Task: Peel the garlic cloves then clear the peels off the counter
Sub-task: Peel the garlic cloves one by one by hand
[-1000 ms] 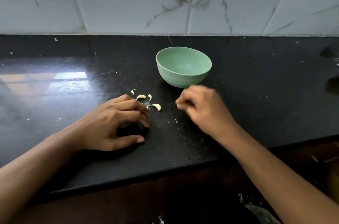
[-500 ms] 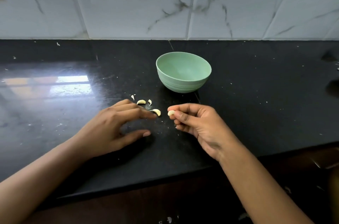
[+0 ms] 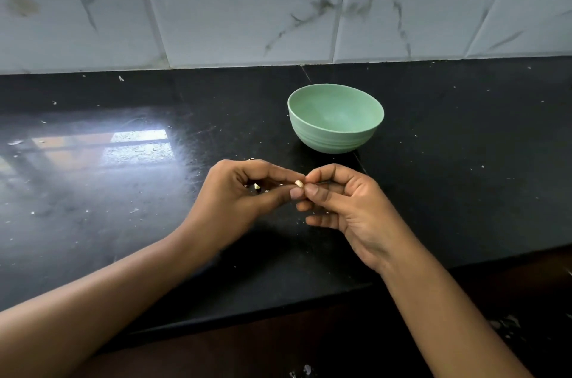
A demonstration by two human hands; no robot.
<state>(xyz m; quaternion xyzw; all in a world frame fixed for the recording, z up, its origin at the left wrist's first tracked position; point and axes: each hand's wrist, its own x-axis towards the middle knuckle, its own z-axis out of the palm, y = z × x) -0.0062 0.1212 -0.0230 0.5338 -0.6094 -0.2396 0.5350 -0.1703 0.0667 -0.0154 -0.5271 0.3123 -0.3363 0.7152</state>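
A small pale garlic clove (image 3: 299,183) is held just above the black counter (image 3: 123,207), in front of the green bowl (image 3: 335,117). My left hand (image 3: 244,195) and my right hand (image 3: 343,204) meet at it, both pinching it between thumb and fingertips. Another garlic clove (image 3: 257,186) shows on the counter through the gap under my left fingers. The other cloves are hidden behind my left hand. The bowl looks empty inside.
Small white peel flecks lie scattered over the counter, around my hands and to the left (image 3: 136,210). A marble-tiled wall (image 3: 247,6) rises behind the counter. The counter's front edge (image 3: 278,312) runs below my wrists.
My right hand picked a clove off the counter and lifted it. My left hand rose from the counter and came over to pinch the same clove.
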